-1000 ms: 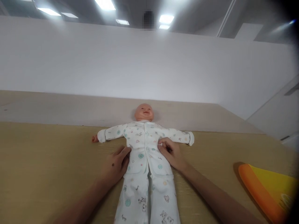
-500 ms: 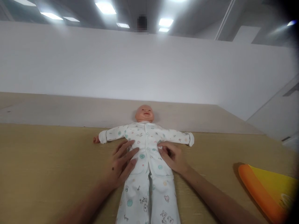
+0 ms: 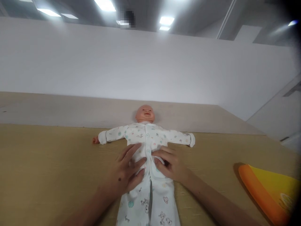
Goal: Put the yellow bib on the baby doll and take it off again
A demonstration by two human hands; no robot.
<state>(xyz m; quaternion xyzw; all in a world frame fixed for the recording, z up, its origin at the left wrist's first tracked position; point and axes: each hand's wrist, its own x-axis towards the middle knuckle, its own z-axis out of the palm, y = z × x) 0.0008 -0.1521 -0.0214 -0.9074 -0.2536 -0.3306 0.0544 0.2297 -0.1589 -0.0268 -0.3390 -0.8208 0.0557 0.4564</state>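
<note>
A baby doll [image 3: 145, 114] lies on its back on the table, head away from me and arms stretched out to the sides. It wears a white, small-print top [image 3: 138, 133] and matching trousers [image 3: 162, 204]. My left hand [image 3: 125, 169] rests on the left side of the top's lower front, fingers spread and holding nothing. On the other side of the front seam, my right hand [image 3: 172, 164] touches the cloth, with its thumb and forefinger apart. The doll's feet are outside the view.
The doll lies across a tan tabletop [image 3: 51, 169] and a paler strip [image 3: 70, 110] behind it. A white partition [image 3: 150, 66] rises at the back. At the right lies an orange and yellow object [image 3: 265, 191], partly cut off by the dark edge.
Both my hands have moved inward over the top, toward its front seam, and slightly lower. The doll lies as before.
</note>
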